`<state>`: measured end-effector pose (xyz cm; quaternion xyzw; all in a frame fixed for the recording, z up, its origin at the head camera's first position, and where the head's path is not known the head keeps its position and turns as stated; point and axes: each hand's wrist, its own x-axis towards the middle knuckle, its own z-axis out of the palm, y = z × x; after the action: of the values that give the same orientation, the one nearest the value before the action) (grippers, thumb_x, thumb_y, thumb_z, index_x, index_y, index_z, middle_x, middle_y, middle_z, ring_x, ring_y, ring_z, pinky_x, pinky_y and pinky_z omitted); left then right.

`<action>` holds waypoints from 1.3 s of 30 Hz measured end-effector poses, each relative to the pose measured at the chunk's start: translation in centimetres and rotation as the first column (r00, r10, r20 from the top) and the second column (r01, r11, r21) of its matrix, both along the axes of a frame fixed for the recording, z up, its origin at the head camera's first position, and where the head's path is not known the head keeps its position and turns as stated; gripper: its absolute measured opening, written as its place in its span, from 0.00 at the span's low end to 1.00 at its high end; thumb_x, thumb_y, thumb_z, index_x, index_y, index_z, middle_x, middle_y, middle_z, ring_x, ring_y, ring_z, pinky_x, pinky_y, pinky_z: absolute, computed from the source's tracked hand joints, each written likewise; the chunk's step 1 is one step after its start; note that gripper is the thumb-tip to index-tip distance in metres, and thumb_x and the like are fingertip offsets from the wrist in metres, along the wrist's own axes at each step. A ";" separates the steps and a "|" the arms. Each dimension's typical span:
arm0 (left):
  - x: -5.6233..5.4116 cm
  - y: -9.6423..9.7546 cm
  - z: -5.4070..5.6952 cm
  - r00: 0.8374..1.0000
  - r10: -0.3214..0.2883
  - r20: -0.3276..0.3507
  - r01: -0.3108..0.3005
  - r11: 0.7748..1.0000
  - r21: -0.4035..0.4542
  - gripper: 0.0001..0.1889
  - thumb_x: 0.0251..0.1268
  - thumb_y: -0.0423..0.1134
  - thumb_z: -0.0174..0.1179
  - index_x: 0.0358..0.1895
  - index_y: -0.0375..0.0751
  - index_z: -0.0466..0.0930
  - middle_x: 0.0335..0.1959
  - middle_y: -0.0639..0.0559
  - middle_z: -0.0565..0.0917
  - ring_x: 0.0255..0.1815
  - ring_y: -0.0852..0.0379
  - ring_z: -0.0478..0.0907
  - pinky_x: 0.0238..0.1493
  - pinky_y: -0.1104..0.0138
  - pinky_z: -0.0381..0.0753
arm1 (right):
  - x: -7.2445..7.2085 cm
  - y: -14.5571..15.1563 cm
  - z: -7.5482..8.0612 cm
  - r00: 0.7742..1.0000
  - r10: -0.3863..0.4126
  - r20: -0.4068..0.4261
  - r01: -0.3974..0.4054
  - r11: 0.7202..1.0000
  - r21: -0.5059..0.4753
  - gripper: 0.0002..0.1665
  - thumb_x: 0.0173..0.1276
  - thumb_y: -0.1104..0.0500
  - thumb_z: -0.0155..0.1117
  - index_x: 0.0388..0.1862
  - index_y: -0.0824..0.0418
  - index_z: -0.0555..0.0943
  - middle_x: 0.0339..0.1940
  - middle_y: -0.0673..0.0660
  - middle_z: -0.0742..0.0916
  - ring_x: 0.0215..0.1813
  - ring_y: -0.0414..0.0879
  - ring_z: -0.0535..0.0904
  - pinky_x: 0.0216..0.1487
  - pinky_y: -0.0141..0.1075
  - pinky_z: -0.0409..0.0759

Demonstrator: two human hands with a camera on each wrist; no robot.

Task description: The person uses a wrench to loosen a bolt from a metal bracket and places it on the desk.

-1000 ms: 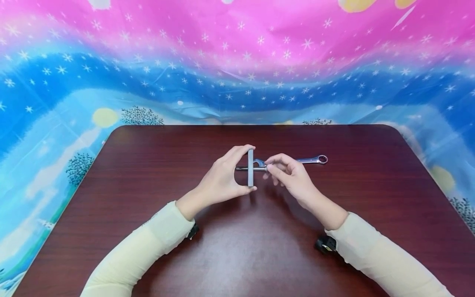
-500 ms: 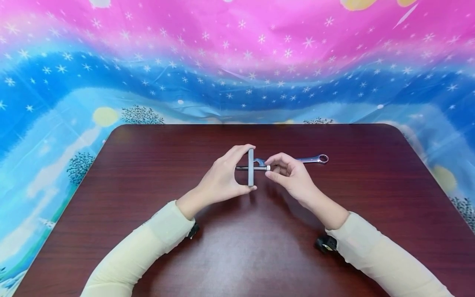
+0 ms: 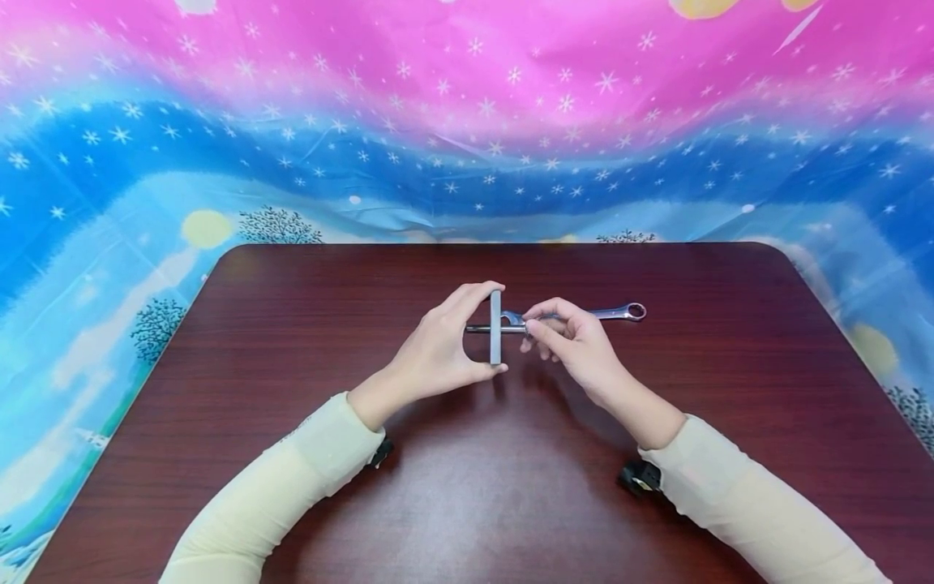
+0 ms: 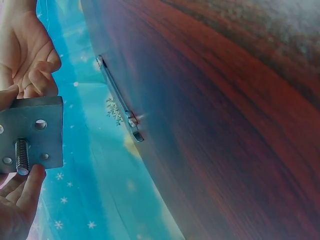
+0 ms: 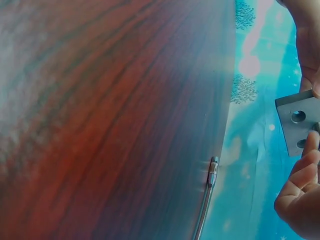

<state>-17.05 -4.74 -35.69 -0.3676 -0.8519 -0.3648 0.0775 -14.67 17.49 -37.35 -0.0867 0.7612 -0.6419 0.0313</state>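
Observation:
A grey metal plate (image 3: pixel 495 350) with several round holes stands on edge above the table. My left hand (image 3: pixel 434 345) holds it by two opposite edges, between thumb and fingers. Through the plate runs a bolt (image 4: pixel 22 157), its threaded end out on the left hand's side. My right hand (image 3: pixel 572 341) pinches the bolt's head end, just right of the plate; the head is mostly hidden by the fingertips. Behind the right hand lies a combination wrench (image 3: pixel 620 313) on the table, its middle hidden by that hand.
The dark reddish wooden table (image 3: pixel 467 487) has rounded far corners. A patterned pink and blue cloth (image 3: pixel 467 122) hangs beyond it. Small black devices (image 3: pixel 640 478) sit under both sleeve cuffs.
Half a second ago the right thumb and fingers stood apart from the bolt head; now they pinch it again. The left hand and plate have barely moved. The wrench lies still.

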 end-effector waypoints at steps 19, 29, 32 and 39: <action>0.0 -0.1 -0.4 1.000 0.006 -0.015 -0.006 1.000 0.005 0.48 0.43 0.43 0.80 0.71 0.46 0.64 0.63 0.51 0.75 0.59 0.55 0.76 0.58 0.58 0.81 | -0.1 0.0 -0.2 1.000 0.002 -0.006 -0.002 0.999 -0.036 0.13 0.77 0.60 0.55 0.49 0.70 0.76 0.21 0.48 0.86 0.21 0.41 0.76 0.26 0.32 0.74; -0.2 -0.2 -0.6 1.000 0.012 -0.006 -0.012 1.000 0.003 0.48 0.43 0.43 0.80 0.71 0.45 0.64 0.64 0.51 0.74 0.60 0.55 0.75 0.58 0.58 0.81 | 0.0 0.1 -0.4 0.998 0.039 -0.046 -0.041 0.998 -0.046 0.16 0.67 0.72 0.62 0.53 0.72 0.75 0.38 0.46 0.85 0.29 0.37 0.79 0.34 0.34 0.81; -0.3 -0.2 -0.6 1.000 0.006 -0.006 -0.006 1.000 0.006 0.48 0.43 0.43 0.80 0.71 0.44 0.64 0.64 0.50 0.74 0.60 0.55 0.75 0.58 0.57 0.81 | -0.1 0.3 -0.4 0.998 0.041 -0.041 -0.042 0.999 -0.022 0.16 0.69 0.69 0.61 0.55 0.71 0.74 0.36 0.45 0.86 0.28 0.38 0.78 0.33 0.34 0.82; -0.3 0.0 -0.5 1.000 0.000 -0.013 0.001 1.000 0.011 0.48 0.42 0.42 0.80 0.71 0.45 0.64 0.64 0.50 0.75 0.60 0.55 0.75 0.58 0.57 0.80 | -0.3 0.3 -0.2 1.000 0.026 -0.007 -0.026 1.000 -0.012 0.15 0.77 0.60 0.55 0.53 0.70 0.75 0.25 0.47 0.87 0.22 0.42 0.76 0.26 0.32 0.76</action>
<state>-17.31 -4.73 -36.22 -0.3698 -0.8493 -0.3669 0.0850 -14.95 17.79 -37.57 -0.0991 0.7563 -0.6456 0.0364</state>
